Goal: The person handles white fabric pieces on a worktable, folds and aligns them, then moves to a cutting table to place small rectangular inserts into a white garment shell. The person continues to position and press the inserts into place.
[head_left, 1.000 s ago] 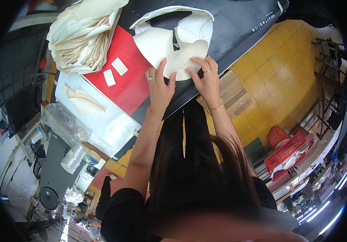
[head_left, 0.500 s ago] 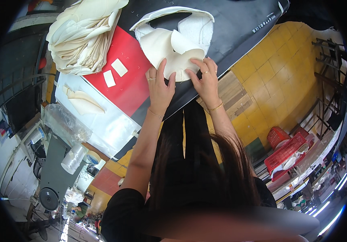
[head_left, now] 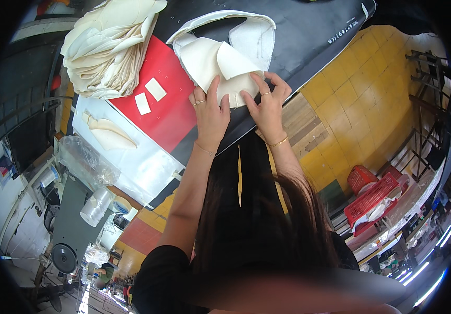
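On the black-covered table lies a sewn cream fabric piece (head_left: pixel 196 58) with a curved padded rim arching at its far side. One flap (head_left: pixel 237 60) of it curls up and folds over its middle. At the near left edge, my left hand (head_left: pixel 210 114) rests its index finger and thumb on the cloth, fingers apart. My right hand (head_left: pixel 269 107) touches the near right edge with thumb and forefinger spread, the other fingers raised off the cloth. A short seam shows on the near edge between my thumbs. The underside of the piece is hidden.
Left of the piece, a stack of cream fabric panels (head_left: pixel 113 49) leans beside a red sheet (head_left: pixel 165 112) with two small white rectangles (head_left: pixel 155 89). A loose cream piece (head_left: pixel 111 134) lies on a white surface. Red baskets (head_left: pixel 372 201) stand at the right.
The curled flap has swung further down toward my right hand, covering the gap in the middle. My right fingers have lifted and spread a little; my left hand has barely moved.
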Motion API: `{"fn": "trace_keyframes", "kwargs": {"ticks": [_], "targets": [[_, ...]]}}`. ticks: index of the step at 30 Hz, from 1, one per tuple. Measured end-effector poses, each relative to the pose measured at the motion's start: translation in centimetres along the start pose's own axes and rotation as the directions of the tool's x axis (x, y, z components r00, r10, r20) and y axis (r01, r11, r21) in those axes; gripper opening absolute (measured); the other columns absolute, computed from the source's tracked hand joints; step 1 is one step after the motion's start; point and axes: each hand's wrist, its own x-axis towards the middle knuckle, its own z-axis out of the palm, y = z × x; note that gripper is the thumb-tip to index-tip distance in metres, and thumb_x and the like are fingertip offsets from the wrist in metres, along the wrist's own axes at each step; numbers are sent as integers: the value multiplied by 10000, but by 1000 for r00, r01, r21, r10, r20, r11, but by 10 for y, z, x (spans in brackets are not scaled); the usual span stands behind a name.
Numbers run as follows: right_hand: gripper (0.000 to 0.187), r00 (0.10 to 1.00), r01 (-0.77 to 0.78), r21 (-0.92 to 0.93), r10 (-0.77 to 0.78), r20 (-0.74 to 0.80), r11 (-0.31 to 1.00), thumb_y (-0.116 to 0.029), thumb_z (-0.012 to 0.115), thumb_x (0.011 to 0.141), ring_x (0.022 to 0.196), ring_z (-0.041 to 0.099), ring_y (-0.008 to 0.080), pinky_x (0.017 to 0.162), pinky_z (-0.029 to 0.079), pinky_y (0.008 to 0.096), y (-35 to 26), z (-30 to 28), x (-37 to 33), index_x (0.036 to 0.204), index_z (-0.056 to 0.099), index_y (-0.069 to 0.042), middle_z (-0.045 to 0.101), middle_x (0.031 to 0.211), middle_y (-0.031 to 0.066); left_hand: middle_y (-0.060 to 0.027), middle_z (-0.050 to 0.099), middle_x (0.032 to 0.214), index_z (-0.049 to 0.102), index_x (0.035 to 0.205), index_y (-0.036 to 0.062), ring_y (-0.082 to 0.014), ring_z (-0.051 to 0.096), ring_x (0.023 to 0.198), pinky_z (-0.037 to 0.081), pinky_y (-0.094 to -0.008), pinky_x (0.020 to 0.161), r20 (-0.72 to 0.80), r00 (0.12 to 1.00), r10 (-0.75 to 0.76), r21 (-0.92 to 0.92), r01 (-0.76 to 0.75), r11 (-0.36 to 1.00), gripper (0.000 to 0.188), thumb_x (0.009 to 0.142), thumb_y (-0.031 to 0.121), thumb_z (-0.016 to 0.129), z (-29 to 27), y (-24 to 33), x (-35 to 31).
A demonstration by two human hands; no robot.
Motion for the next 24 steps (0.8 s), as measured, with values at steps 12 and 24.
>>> {"fn": "trace_keyframes", "kwargs": {"ticks": [12,24], "targets": [[468,961,-245,44,249,-120,968,-251,837,723,1120,421,305,973,277,426,3,-3,2,1118,617,-130,516,1176,107,-135,354,1190,471,1418,128,-307,328,1016,288,-445,917,-109,994,10,204,12,979,702,793,222,776,2,13,-7],[332,864,-493,44,495,-87,869,-293,831,738,1134,401,287,975,229,424,-12,0,22,980,693,-111,507,1177,106,-143,312,1249,365,1485,48,-318,318,1042,286,-465,940,-125,992,6,161,14,987,819,813,275,774,13,9,-12]]}}
